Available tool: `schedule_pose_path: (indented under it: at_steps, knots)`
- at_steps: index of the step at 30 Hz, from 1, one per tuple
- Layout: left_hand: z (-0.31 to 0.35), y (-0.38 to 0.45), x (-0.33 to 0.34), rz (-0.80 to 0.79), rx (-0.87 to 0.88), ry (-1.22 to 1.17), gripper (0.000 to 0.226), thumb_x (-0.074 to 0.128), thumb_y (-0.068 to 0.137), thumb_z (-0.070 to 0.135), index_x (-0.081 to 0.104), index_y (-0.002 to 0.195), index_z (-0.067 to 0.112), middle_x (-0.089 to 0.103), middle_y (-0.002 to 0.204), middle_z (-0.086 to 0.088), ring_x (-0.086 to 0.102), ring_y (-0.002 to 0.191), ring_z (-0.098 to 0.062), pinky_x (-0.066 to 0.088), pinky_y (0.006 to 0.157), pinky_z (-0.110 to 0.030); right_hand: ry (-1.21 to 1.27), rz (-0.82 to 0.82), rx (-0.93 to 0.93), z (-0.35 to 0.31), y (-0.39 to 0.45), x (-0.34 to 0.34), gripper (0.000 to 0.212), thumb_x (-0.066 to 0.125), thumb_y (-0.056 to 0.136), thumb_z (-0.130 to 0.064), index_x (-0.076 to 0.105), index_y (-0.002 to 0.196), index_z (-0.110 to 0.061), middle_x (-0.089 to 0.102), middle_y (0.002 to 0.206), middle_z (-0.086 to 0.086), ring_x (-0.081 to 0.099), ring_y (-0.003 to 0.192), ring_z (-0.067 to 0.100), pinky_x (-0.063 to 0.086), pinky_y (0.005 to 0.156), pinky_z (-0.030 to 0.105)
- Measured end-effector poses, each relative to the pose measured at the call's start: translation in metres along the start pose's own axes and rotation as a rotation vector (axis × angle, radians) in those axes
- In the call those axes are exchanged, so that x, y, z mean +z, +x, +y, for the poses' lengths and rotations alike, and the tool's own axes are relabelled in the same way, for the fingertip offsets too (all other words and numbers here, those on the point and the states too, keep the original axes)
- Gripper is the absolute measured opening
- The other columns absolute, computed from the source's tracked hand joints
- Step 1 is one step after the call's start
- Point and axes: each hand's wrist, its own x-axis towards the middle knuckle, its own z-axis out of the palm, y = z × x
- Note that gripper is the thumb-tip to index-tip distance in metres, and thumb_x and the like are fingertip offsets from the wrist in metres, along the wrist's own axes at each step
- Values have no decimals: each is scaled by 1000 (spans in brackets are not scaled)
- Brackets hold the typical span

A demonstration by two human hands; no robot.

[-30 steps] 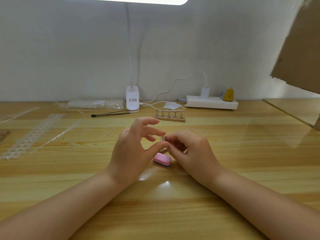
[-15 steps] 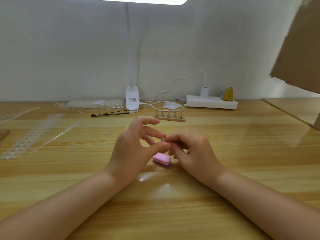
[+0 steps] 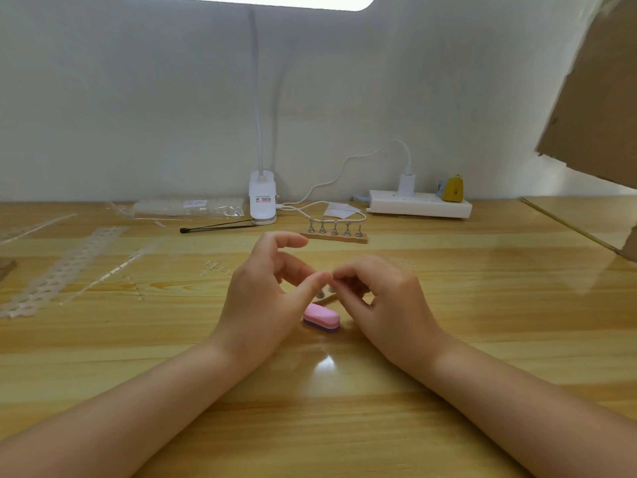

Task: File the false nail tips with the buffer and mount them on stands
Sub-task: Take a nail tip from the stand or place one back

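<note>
Two hands meet fingertip to fingertip above the light wooden tabletop (image 3: 482,305), presumably over a false nail tip, which is too small and too hidden to be made out; whether either hand actually pinches it cannot be told. The left hand (image 3: 265,298) extends its thumb toward the right hand (image 3: 386,298), whose fingers curl inward at the meeting point. Directly below, partly hidden by the fingers, stands a near wooden strip with small metal nail stands (image 3: 325,294), two stands showing. Just in front lies the pink-and-purple oval buffer block (image 3: 321,318), untouched on the table. A nail tip should handle as very light, thin, slightly springy plastic with a slick curved face, apt to flick away; it is best taken by its side edges, pressure kept gentle. Farther back a second wooden strip bearing five metal stands (image 3: 333,232) sits empty. Beyond it are a white clip lamp base (image 3: 262,198) with a small printed label, illegible here, a clear plastic packet of nail tips (image 3: 188,208) with an unreadable white sticker, and a white power strip (image 3: 418,203). Clear perforated plastic strips (image 3: 65,267) lie at left.
</note>
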Motion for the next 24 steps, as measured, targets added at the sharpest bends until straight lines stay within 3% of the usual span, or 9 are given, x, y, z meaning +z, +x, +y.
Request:
schedule_pose_path:
  at_steps: [5,11,17,19,21,24]
  knots:
    - [1,-1,0,-43,-128,-116,37,81,73,26,53,96,36,72,73,12,67,69,-3,44,65,-22,-92,9,-89,1,-1,-2,5,70,83,2,70,87,-2,65,77,4,58,69,15,49,63,30]
    - [4,-3,-2,-64,-128,-154,36,82,71,24,55,94,31,71,71,11,67,67,-2,43,63,-8,-108,-29,-141,2,-4,-4,5,68,84,3,70,88,1,64,76,7,57,65,17,49,57,33]
    - [6,-2,-3,-50,-110,-178,33,79,69,32,56,93,30,72,74,13,67,69,0,44,64,-7,-71,-44,-88,2,-2,-2,3,68,85,-1,67,86,-3,60,76,-3,47,68,2,42,64,16]
    - [7,-2,-1,-15,-109,-184,31,75,71,39,55,94,33,71,81,15,66,71,-1,43,64,-7,-27,-28,26,2,-2,2,4,67,86,-6,65,85,-9,60,73,-7,51,63,5,44,61,18]
    - [7,-1,-1,31,-103,-155,24,65,76,48,54,94,36,68,89,17,65,74,-4,44,63,-9,109,59,263,5,1,2,8,66,86,-10,63,81,-16,63,68,-6,59,61,10,47,58,20]
    - [3,1,-3,70,-108,-81,12,58,87,43,52,95,38,64,93,12,62,77,-5,44,61,-11,287,169,543,14,6,-6,5,66,85,-16,63,82,-18,67,70,1,65,64,14,54,60,25]
